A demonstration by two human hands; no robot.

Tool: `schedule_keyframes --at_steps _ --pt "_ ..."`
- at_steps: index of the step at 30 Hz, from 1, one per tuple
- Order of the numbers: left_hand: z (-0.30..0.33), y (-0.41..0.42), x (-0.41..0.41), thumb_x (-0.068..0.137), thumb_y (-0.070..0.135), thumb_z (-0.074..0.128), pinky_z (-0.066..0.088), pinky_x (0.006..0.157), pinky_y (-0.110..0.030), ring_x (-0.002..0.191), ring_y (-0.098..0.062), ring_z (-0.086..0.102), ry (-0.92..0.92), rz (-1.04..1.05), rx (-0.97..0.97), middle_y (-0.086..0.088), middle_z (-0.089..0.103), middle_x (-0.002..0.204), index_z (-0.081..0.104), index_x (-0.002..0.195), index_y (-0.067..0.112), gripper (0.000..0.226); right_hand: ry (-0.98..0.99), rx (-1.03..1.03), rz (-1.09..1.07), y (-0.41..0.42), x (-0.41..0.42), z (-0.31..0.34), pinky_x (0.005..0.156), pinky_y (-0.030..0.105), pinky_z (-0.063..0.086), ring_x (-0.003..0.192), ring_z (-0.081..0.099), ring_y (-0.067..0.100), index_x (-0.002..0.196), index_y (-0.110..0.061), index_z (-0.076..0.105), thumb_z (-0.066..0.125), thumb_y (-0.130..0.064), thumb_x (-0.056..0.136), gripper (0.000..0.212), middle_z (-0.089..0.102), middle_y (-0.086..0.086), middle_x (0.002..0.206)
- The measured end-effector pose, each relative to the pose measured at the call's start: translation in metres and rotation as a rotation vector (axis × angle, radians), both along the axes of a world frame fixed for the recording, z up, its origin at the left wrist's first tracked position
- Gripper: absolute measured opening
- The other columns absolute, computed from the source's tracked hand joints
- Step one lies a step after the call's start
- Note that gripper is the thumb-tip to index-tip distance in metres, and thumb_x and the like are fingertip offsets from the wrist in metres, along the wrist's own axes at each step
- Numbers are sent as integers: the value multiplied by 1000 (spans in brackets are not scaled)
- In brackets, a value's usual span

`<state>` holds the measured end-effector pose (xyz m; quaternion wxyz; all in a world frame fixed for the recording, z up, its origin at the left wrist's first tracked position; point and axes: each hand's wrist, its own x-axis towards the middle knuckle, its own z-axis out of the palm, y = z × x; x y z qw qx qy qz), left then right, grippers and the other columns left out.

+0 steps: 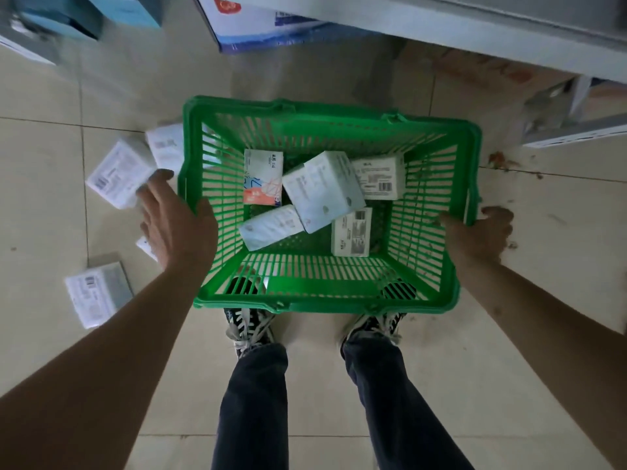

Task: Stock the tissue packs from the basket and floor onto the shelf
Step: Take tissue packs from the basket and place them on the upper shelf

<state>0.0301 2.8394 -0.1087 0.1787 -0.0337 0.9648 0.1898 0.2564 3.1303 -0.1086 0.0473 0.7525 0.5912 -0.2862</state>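
Blurred boxes (61, 18), top-left corner

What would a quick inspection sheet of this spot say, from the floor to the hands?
Surface: tiled floor, pale, some stains at right.
Job's things: green basket holds five tissue packs; more loose packs lie on the floor to its left.
Clutter: blue-and-white carton under the shelf.
Hands: right hand grips the basket's rim; left hand open beside its left wall.
Cables: nothing seen.
Surroundings: grey shelf ahead.
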Motion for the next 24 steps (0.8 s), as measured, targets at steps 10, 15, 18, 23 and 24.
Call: schedule_keyframes --at_steps 10,15,18,23,24 --pt "-40 8 15 90 18 71 52 99 -48 122 -34 56 -351 -813 -21 -16 52 139 47 142 11 58 159 -337 823 -36 -84 -48 89 29 46 120 53 30 140 -7 52 64 -33 97 52 50 15 136" --pt "-87 6 19 87 22 77 49 104 -49 131 -34 52 -539 -745 -137 -14 45 147 34 152 13 79 115 -450 680 -48 -116 -97 95 50 57 118 60 34 136 -12 52 64 -61 78 77 56 12 134" --pt "-115 12 26 82 25 82 50 102 -50 129 -35 52 -529 -755 -162 -13 46 146 32 152 13 86 84 -451 659 -52 -117 -119 99 54 55 124 57 38 138 -13 49 69 -58 67 86 52 14 140" --pt "-145 11 41 74 32 88 52 101 -47 121 -34 60 -367 -799 -276 -13 53 137 37 143 14 88 75 -469 583 -44 -106 -150 104 54 52 131 53 38 136 -22 52 72 -73 37 113 53 9 142" --pt "-148 9 43 74 29 88 53 100 -47 120 -34 61 -337 -793 -275 -13 55 136 37 142 14 86 79 -470 589 -45 -107 -147 106 55 50 134 50 37 138 -21 50 75 -72 39 114 50 9 144"
